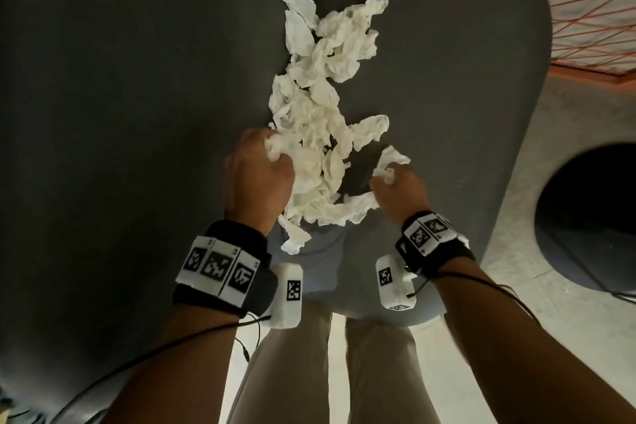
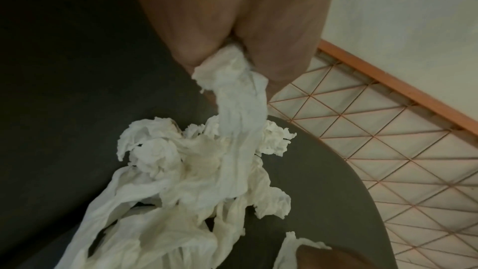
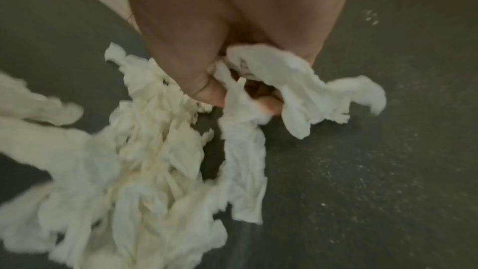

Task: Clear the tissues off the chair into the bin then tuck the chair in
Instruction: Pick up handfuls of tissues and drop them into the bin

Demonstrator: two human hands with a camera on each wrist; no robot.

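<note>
Both hands are down in the pile of crumpled tissues [image 1: 320, 134] on the grey chair seat [image 1: 447, 86]. The left hand [image 1: 256, 179], at seven o'clock of the pile, has its fingers curled tight round a twisted wad; the right hand [image 1: 401, 193], at five o'clock, pinches a smaller bunch between thumb and fingers [image 3: 214, 93].

To gather well, I'd judge each hand should rake inward and bunch the loose sheets together before lifting, since thin tissue tears and strays drop easily.

The pile runs long from twelve o'clock, against the dark backrest [image 1: 137, 113], down to six at the seat's front edge. The round dark bin [image 1: 592, 217] waits on the floor at three o'clock, well apart from the seat.
</note>
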